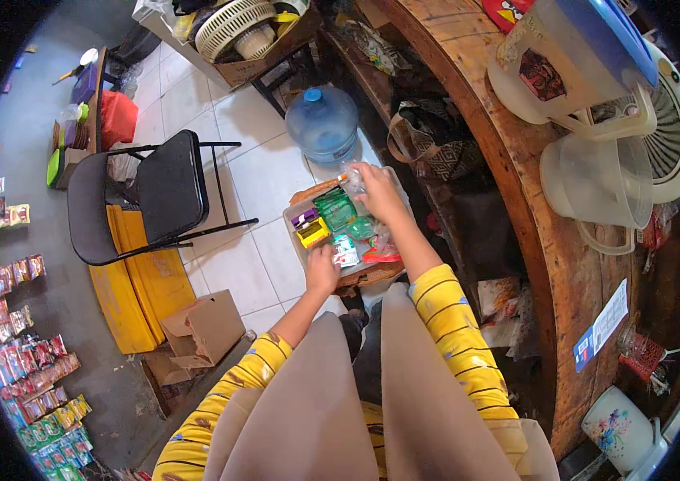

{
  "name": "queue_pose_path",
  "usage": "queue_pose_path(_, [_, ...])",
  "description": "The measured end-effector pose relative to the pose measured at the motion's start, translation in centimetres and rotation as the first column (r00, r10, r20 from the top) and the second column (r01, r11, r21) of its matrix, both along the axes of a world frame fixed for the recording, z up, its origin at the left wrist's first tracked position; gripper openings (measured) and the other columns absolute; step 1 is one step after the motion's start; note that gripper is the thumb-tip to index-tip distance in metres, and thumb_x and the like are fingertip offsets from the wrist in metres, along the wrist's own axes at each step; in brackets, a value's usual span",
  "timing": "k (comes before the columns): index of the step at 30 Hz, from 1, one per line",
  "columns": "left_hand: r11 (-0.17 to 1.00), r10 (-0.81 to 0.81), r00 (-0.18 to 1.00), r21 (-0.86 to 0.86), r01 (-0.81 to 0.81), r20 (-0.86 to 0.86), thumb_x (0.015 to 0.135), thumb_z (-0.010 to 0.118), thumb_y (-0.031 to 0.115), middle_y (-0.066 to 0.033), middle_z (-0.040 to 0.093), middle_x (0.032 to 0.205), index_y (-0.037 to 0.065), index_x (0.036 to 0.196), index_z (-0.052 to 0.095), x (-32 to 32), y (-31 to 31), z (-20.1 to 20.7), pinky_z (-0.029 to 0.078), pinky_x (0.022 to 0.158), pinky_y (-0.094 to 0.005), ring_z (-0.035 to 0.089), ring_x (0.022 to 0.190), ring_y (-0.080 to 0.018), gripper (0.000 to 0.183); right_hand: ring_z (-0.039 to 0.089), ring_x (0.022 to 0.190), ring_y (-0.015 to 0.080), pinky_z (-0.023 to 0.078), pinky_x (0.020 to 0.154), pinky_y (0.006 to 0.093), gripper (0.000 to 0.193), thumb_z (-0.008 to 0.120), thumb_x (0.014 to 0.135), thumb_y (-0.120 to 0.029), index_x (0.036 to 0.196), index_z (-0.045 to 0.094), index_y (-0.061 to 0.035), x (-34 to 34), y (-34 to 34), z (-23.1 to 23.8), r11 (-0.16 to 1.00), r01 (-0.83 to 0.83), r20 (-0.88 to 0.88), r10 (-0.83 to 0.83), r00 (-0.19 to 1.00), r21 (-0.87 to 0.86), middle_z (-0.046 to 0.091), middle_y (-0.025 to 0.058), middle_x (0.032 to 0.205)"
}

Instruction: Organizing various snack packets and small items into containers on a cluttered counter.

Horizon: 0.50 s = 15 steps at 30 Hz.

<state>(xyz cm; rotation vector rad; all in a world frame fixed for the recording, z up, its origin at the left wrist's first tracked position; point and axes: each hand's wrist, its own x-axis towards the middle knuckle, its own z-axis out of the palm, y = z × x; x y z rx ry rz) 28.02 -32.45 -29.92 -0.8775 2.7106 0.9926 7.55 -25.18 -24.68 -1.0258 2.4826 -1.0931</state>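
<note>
My left hand [322,270] rests on the near edge of a clear plastic box [295,218], fingers closed around a small white packet [346,252]. Reaching further into the box, my right hand [377,191] grips a small clear sachet [349,179] at its far side. Inside the box lie a green packet [334,210], a yellow packet [312,232] and a purple one [304,217]. The box stands on a low wooden stool [360,276] in front of my knees. Both sleeves are yellow with dark stripes.
A blue water jug [323,123] stands on the tiled floor beyond the box. A black folding chair [155,192] is to the left, with a cardboard box [203,327] near it. A wooden counter [508,152] on the right carries plastic pitchers [588,180] and a fan [672,120].
</note>
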Motion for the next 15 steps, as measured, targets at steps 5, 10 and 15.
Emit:
queue_pose_path(5, [0.999, -0.037, 0.998, -0.03, 0.039, 0.042, 0.07, 0.062, 0.005, -0.0155, 0.055, 0.097, 0.008, 0.099, 0.053, 0.4, 0.0, 0.4, 0.045, 0.081, -0.0433, 0.053, 0.095, -0.0346, 0.031, 0.05, 0.096, 0.0347, 0.041, 0.083, 0.0417, 0.062, 0.07, 0.06, 0.004, 0.115, 0.046, -0.0136, -0.4, 0.0, 0.2, 0.996, -0.001, 0.187, 0.018, 0.982, -0.088, 0.055, 0.0148, 0.103])
queue_pose_path(10, [1.0, -0.029, 0.994, 0.001, 0.029, 0.101, 0.069, 0.062, 0.005, -0.0165, 0.055, 0.096, 0.009, 0.101, 0.055, 0.0, 0.2, 0.5, 0.044, 0.082, -0.0435, 0.053, 0.093, -0.0357, 0.033, 0.048, 0.099, 0.0341, 0.041, 0.084, 0.0419, 0.062, 0.068, 0.062, 0.006, 0.116, 0.046, -0.0146, -0.5, 1.1, -1.3, 0.999, -0.032, 0.071, 0.035, 0.997, -0.038, 0.053, 0.015, 0.107])
queue_pose_path(15, [0.998, -0.051, 0.991, 0.031, 0.047, 0.121, 0.072, 0.061, 0.008, -0.0184, 0.053, 0.101, 0.009, 0.104, 0.053, 0.3, -0.3, -0.1, 0.045, 0.08, -0.0431, 0.054, 0.094, -0.0372, 0.033, 0.045, 0.107, 0.0345, 0.04, 0.089, 0.0395, 0.064, 0.067, 0.061, 0.008, 0.117, 0.045, -0.0167, 0.4, 1.7, -1.8, 0.992, 0.044, 0.149, -0.062, 0.987, 0.118, 0.052, 0.0154, 0.11])
